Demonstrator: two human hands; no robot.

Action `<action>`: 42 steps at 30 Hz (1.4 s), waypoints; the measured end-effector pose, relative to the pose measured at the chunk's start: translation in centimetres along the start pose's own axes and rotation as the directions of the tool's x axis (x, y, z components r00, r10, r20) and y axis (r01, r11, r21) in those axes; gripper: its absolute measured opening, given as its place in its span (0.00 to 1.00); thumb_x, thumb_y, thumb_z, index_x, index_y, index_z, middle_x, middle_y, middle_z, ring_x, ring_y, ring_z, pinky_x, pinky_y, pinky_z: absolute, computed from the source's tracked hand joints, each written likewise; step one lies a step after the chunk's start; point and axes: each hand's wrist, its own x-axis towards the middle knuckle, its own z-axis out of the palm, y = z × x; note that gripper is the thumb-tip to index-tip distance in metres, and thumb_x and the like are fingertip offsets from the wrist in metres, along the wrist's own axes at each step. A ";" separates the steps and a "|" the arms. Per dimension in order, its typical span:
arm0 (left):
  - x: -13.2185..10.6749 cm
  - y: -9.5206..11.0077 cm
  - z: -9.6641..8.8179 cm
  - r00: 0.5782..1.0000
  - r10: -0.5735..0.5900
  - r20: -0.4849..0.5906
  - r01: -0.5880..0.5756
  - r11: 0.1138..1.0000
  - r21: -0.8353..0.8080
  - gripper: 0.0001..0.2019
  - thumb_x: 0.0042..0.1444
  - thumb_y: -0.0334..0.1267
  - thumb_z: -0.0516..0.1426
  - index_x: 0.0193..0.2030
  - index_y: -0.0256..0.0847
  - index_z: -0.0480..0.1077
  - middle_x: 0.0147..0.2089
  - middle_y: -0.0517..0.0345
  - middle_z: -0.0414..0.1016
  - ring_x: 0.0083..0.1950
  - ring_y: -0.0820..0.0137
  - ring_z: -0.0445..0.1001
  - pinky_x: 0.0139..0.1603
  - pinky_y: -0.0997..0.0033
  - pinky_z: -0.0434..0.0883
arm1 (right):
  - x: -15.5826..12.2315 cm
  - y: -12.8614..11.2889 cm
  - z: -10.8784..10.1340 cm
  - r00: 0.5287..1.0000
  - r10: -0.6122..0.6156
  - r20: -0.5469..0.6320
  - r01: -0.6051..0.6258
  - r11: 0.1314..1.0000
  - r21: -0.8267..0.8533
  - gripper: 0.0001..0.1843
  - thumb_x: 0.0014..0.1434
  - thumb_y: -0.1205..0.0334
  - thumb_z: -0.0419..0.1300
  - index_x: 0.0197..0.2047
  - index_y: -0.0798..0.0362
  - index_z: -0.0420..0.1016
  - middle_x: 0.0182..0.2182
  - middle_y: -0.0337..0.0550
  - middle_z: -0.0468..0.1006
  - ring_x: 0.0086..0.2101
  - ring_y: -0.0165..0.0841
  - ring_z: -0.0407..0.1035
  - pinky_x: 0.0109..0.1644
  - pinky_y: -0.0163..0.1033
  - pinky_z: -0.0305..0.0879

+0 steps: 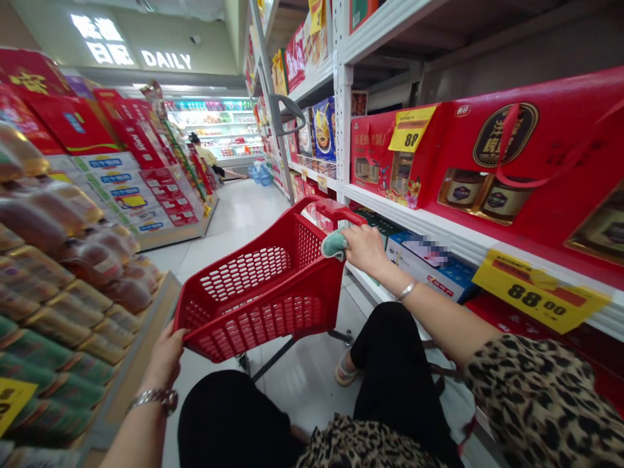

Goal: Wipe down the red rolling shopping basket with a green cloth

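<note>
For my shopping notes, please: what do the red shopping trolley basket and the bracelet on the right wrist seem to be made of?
The red shopping trolley basket looks like moulded plastic with a slight gloss, its walls formed as a perforated grid. The bracelet looks like polished silver-coloured metal, since it catches bright highlights; the exact metal cannot be told.

Worn on your head, the camera looks forward and down along a supermarket aisle (234,227), past your black trousers (390,351) and the red shopping trolley (258,292) close below, with white shelving (385,32) near on the right and a lit chiller cabinet (209,123) well ahead.
</note>
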 end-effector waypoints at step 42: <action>-3.6 1.7 -1.2 0.994 -0.106 0.028 0.109 0.962 -0.250 0.33 0.45 0.28 0.52 0.61 0.29 0.73 0.23 0.66 0.68 0.26 0.74 0.61 0.31 0.76 0.67 | 1.9 2.7 0.4 0.985 -0.169 0.024 0.166 0.982 0.096 0.19 0.60 0.65 0.63 0.54 0.44 0.80 0.54 0.47 0.82 0.53 0.48 0.68 0.52 0.47 0.58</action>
